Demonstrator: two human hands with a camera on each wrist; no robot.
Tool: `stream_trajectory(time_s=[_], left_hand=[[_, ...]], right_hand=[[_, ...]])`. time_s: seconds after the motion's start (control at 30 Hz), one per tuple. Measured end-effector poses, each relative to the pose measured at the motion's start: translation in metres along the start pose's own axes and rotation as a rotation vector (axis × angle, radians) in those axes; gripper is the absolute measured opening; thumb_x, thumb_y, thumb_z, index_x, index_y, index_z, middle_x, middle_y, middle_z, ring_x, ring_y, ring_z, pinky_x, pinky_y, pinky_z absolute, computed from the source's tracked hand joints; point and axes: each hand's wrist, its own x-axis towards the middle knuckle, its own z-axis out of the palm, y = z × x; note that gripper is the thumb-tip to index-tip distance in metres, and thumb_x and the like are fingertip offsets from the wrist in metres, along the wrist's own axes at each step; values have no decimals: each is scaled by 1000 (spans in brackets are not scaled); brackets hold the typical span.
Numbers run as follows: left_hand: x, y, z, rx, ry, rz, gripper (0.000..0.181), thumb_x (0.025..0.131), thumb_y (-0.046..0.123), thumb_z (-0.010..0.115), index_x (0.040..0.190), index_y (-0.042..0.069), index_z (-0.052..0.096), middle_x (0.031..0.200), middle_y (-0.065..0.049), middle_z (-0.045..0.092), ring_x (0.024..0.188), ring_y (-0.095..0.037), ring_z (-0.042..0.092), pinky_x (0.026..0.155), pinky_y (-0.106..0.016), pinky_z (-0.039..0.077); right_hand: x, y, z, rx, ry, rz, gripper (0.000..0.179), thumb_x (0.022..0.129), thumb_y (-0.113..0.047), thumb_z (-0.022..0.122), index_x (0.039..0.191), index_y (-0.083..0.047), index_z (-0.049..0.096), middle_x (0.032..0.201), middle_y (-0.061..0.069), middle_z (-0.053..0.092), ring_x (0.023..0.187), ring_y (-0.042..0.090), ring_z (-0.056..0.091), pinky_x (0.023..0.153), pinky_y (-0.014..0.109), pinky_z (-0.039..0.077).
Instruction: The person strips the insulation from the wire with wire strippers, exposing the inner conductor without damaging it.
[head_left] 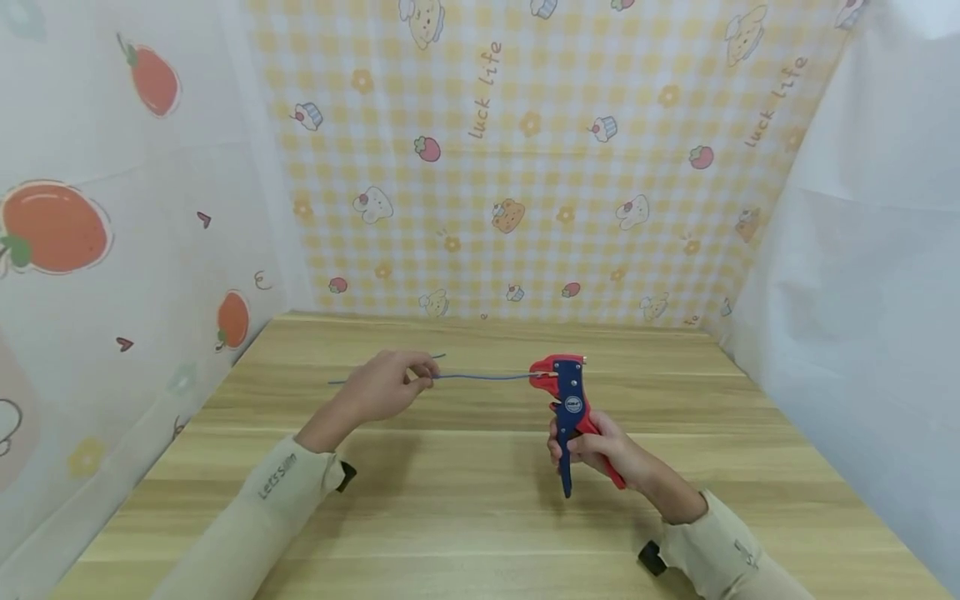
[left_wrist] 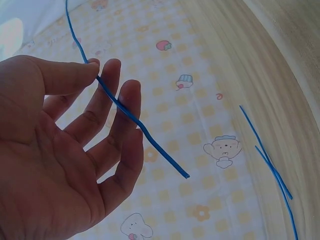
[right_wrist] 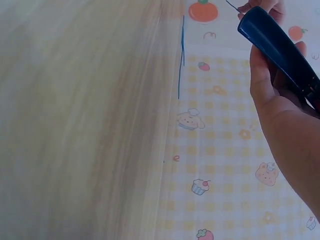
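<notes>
My left hand [head_left: 386, 387] pinches a blue wire [head_left: 487, 377] between thumb and fingers above the table. In the left wrist view, one end of that wire [left_wrist: 160, 148] sticks out past the fingers. Its other end runs right, into the mouth of a wire stripper [head_left: 572, 404] with red jaws and a dark blue body. Around the stripper's handles, one blue and one red, my right hand [head_left: 603, 448] is wrapped. The right wrist view shows the blue handle [right_wrist: 277, 45] close up, with the stripper's head out of frame.
Other blue wire pieces [left_wrist: 272, 169] lie crossed on the wooden table [head_left: 465, 500], behind the left hand. A yellow checked cloth [head_left: 465, 183] hangs at the back, with pale sheets [head_left: 862, 292] on both sides.
</notes>
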Motion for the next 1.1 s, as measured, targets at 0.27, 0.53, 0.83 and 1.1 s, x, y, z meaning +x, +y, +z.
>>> stream_trajectory(time_s=[0.27, 0.53, 0.83, 1.1], left_hand=[[-2, -2, 0, -4, 1, 2, 13, 99, 17, 61, 107, 20, 70, 106, -3, 72, 82, -18, 70, 53, -30, 49], [-2, -5, 2, -14, -5, -9, 13, 99, 16, 61, 107, 20, 70, 107, -4, 71, 82, -18, 69, 54, -30, 49], [1, -10, 4, -5, -10, -25, 12, 99, 18, 61, 106, 23, 70, 107, -1, 71, 83, -17, 69, 53, -30, 48], [1, -10, 4, -1, -8, -39, 12, 99, 18, 61, 106, 23, 70, 108, -1, 71, 83, -16, 69, 51, -30, 46]], right_hand=[[2, 0, 3, 25, 4, -1, 36, 94, 7, 38, 129, -2, 36, 106, 9, 57, 96, 18, 62, 94, 39, 52], [3, 1, 7, 58, 10, 37, 27, 95, 4, 35, 120, -2, 42, 99, 8, 61, 92, 21, 66, 90, 41, 54], [5, 1, 7, 27, 53, 59, 15, 98, -2, 39, 109, 1, 48, 90, 6, 63, 80, 17, 65, 81, 36, 56], [9, 3, 8, 28, 61, 49, 18, 100, -3, 37, 104, -3, 54, 86, 3, 64, 76, 14, 66, 77, 32, 57]])
